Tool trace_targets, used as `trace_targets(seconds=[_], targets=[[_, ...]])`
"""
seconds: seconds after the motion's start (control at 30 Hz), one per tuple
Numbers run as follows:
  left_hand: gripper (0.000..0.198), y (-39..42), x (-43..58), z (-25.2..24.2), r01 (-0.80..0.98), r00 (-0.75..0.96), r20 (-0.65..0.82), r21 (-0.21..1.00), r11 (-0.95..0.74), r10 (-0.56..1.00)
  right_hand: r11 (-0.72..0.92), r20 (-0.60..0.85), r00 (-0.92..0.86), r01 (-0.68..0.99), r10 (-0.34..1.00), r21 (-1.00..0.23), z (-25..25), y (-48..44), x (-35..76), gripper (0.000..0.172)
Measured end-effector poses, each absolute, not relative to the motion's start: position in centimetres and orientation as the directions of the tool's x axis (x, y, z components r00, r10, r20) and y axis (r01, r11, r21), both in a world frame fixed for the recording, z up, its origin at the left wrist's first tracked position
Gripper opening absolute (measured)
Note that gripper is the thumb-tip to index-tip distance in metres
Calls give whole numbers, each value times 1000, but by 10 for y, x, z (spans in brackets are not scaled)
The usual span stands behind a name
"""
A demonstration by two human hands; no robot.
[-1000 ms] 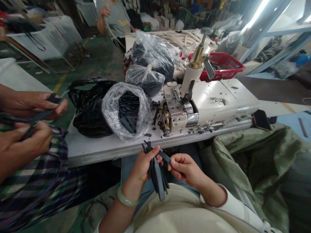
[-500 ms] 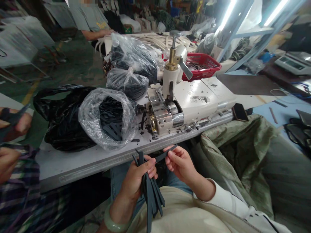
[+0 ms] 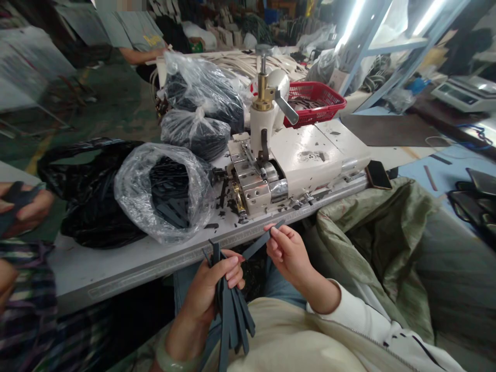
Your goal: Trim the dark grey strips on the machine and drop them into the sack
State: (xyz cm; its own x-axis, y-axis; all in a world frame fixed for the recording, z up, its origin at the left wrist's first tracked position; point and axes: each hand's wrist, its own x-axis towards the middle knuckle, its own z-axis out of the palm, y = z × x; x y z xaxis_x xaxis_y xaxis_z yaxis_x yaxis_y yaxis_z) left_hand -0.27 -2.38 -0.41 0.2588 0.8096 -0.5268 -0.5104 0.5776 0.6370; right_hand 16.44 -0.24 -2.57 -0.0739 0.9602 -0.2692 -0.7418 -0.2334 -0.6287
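Your L hand (image 3: 211, 289) is closed on a bunch of dark grey strips (image 3: 232, 320) over your lap, approx 6+, exact no. unclear; R hand (image 3: 290, 256) pinches 1 strip (image 3: 263, 240) betw. thumb & fingers. On the table (image 3: 116, 274): 2 tied clear bags (image 3: 201, 88) look done; 1 open clear bag (image 3: 132, 201) of strips isn't closed, 1 black bag (image 3: 89, 222) behind it.

Right hand (image 3: 289, 256) lifted, dark strip (image 3: 260, 240) now slanting up; co-worker's hands (image 3: 23, 206) nearly at frame edge, apparently.

White worktable (image 3: 116, 268) with sewing machine (image 3: 306, 155) and clear plastic bag (image 3: 163, 194)
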Motion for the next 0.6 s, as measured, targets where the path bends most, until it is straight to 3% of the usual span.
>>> trace_targets(seconds=[0.6], targets=[[19,-22,3,-1,-483,245,-513,671,562,823,-325,-306,-161,-713,938,-621,-32,1,162,20]])
